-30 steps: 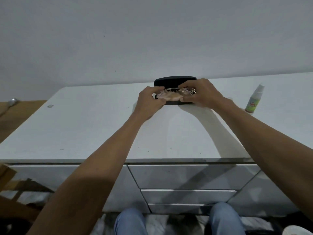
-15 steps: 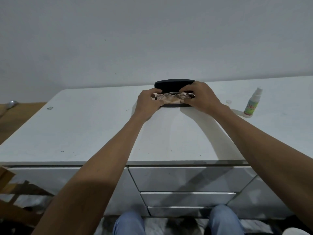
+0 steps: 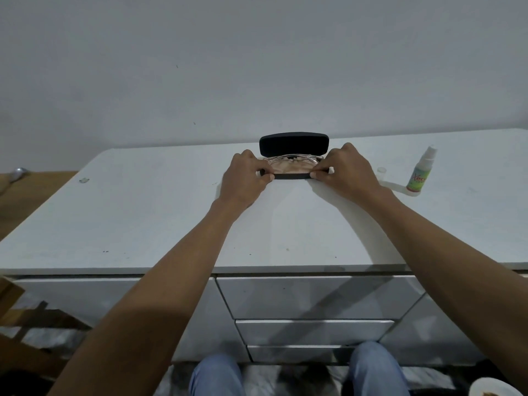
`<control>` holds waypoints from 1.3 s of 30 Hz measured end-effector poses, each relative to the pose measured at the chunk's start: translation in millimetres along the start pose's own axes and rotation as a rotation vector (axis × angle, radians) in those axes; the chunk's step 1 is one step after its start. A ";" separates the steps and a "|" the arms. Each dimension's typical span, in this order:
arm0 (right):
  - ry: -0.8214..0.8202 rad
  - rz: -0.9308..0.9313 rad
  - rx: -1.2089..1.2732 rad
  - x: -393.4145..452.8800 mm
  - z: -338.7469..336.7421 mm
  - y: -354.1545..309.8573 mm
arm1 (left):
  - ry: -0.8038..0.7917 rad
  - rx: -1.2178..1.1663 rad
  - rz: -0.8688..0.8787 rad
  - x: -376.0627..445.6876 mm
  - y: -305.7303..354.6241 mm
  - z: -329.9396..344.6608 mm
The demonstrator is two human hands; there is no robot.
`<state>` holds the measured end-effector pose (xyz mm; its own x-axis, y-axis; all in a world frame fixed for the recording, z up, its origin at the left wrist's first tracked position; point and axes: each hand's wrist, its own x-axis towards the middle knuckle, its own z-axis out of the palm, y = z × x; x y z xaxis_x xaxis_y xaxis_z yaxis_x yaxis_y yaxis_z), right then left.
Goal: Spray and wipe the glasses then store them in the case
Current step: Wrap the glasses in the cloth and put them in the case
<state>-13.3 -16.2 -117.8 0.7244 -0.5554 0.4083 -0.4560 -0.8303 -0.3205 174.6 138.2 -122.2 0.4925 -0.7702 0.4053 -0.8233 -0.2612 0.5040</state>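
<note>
A black glasses case (image 3: 293,143) stands open near the back of the white cabinet top (image 3: 143,218), its lid upright. The glasses (image 3: 294,161), thin metal frames, lie folded inside it on a beige lining or cloth. My left hand (image 3: 245,178) pinches the left end of the case's front edge. My right hand (image 3: 345,172) pinches the right end. A small spray bottle (image 3: 420,174) with a green label stands to the right, apart from both hands.
A small clear cap (image 3: 381,170) lies between my right hand and the spray bottle. Drawers (image 3: 314,298) run below the front edge, with my knees (image 3: 217,375) under them. A tiny object (image 3: 83,180) sits at the far left. Brown floor and wooden furniture lie left.
Both hands have drawn back off the glasses and now grip the two ends of the case's lower half. The glasses have settled into the case.
</note>
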 end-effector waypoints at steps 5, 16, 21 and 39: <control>0.022 0.056 0.021 -2.0 -2.2 -2.3 | 0.028 -0.013 -0.008 -3.1 -3.4 -0.9; 0.059 0.139 -0.169 -3.1 -3.3 -13.0 | 0.034 0.029 -0.091 -3.2 -6.5 1.3; 0.039 0.205 -0.185 -5.6 0.4 -16.6 | 0.016 0.052 -0.097 -4.4 -3.8 0.5; 0.298 0.333 0.270 15.2 -9.9 -23.9 | 0.213 -0.234 -0.208 9.5 -14.4 -16.4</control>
<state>3.5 -5.2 -95.4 0.3659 -0.8092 0.4596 -0.4588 -0.5865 -0.6675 195.7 144.2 -113.1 0.7102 -0.5697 0.4136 -0.6251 -0.2402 0.7427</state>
